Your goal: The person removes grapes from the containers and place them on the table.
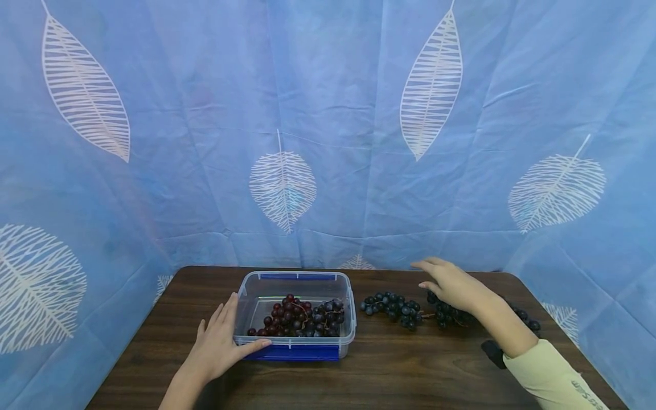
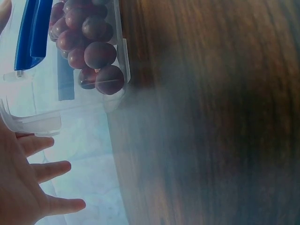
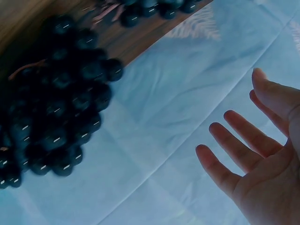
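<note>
My left hand point(image 1: 217, 341) rests at the left front corner of a clear plastic container point(image 1: 294, 341) with blue clips, thumb on the front rim. Its other fingers lie spread along the left wall. Inside sit a bunch of red grapes point(image 1: 286, 315) and darker grapes point(image 1: 328, 319). Over at the right, my right hand point(image 1: 453, 285) hovers with loosely extended fingers and holds nothing. Below it lies a bunch of black grapes point(image 3: 61, 108), partly hidden by the hand in the head view. Another black bunch point(image 1: 392, 306) lies between it and the container.
Further black grapes point(image 1: 530, 324) show beyond the right forearm. A small black object point(image 1: 493, 353) appears beneath the right wrist. The dark wooden table point(image 1: 410, 370) ends at a blue cloth backdrop point(image 1: 333, 199) with white leaf prints, behind and on both sides.
</note>
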Tool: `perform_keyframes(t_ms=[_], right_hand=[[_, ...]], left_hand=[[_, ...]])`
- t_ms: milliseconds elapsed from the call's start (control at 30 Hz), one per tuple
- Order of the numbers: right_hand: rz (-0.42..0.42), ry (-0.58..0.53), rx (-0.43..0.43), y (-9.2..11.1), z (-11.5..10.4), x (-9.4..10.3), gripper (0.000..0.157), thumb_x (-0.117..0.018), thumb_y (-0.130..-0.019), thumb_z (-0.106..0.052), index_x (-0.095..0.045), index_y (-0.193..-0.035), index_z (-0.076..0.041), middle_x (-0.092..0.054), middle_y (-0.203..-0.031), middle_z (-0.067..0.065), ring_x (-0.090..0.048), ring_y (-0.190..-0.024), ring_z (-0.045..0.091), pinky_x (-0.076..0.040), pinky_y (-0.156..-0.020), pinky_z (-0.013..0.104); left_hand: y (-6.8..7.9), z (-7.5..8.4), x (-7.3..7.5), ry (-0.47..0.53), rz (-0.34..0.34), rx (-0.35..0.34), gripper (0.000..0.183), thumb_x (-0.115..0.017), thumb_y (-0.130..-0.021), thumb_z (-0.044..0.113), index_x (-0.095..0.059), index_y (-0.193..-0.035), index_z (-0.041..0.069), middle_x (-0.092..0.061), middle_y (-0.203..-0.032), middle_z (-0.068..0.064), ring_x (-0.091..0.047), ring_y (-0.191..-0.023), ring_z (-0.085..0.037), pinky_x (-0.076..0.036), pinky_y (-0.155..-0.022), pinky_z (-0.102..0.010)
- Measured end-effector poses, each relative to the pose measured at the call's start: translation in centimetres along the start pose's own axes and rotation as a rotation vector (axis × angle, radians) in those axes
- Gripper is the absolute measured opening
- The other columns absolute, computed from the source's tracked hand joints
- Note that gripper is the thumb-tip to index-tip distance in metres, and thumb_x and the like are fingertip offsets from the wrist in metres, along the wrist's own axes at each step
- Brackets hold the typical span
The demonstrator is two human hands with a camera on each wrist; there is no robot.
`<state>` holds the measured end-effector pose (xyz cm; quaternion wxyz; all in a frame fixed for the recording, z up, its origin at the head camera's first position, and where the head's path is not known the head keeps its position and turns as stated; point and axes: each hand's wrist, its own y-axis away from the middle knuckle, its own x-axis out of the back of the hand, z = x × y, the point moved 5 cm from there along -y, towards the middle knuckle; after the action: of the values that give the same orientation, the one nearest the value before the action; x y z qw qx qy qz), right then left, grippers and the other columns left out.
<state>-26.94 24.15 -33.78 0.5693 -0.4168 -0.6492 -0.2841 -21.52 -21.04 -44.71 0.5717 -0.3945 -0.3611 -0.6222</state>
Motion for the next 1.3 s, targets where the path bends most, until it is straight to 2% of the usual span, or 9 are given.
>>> perform_keyframes(t_ms=[400, 700, 1133, 1300], right_hand=[[-0.016, -0.011, 0.053, -3.0, -4.9, -0.9, 0.045, -0.063, -0.1, -0.016, -0.055, -0.144, -0.009, -0.055, -0.14, 0.018, -0.057, -0.124, 0.037, -0.052, -0.095, 0.05], [-0.038, -0.04, 0.096, -4.8, -7.9, -2.0, 0.047, -0.064, -0.1, -0.018, -0.054, -0.144, -0.008, -0.053, -0.142, 0.018, -0.057, -0.126, 0.036, -0.051, -0.098, 0.05], [-0.06, -0.051, 0.121, -6.0, -10.1, -2.7, 0.048, -0.064, -0.1, -0.019, -0.053, -0.146, -0.012, -0.05, -0.147, 0.019, -0.049, -0.135, 0.037, -0.046, -0.104, 0.053], [-0.069, -0.067, 0.133, -6.2, -10.6, -3.0, 0.05, -0.065, -0.099, -0.017, -0.052, -0.147, -0.01, -0.049, -0.148, 0.019, -0.047, -0.137, 0.038, -0.046, -0.105, 0.053]], left_hand=[[-0.1, 0.0, 0.0, -0.003, 0.013, -0.017, 0.127, -0.056, -0.078, 0.084, -0.003, -0.162, 0.005, -0.011, -0.166, -0.021, -0.018, -0.148, -0.05, -0.013, -0.105, -0.082], [0.0, -0.1, -0.1, 0.004, 0.007, -0.009, 0.127, -0.056, -0.078, 0.084, -0.003, -0.162, 0.005, -0.012, -0.166, -0.022, -0.018, -0.148, -0.051, -0.013, -0.105, -0.082], [0.0, -0.1, 0.0, -0.01, 0.002, 0.008, 0.13, -0.056, -0.076, 0.086, -0.003, -0.162, 0.004, -0.015, -0.165, -0.023, -0.019, -0.148, -0.051, -0.013, -0.105, -0.082], [0.0, -0.2, 0.0, -0.014, 0.012, 0.01, 0.131, -0.056, -0.075, 0.087, -0.003, -0.162, 0.004, -0.017, -0.165, -0.024, -0.02, -0.147, -0.051, -0.012, -0.105, -0.083]])
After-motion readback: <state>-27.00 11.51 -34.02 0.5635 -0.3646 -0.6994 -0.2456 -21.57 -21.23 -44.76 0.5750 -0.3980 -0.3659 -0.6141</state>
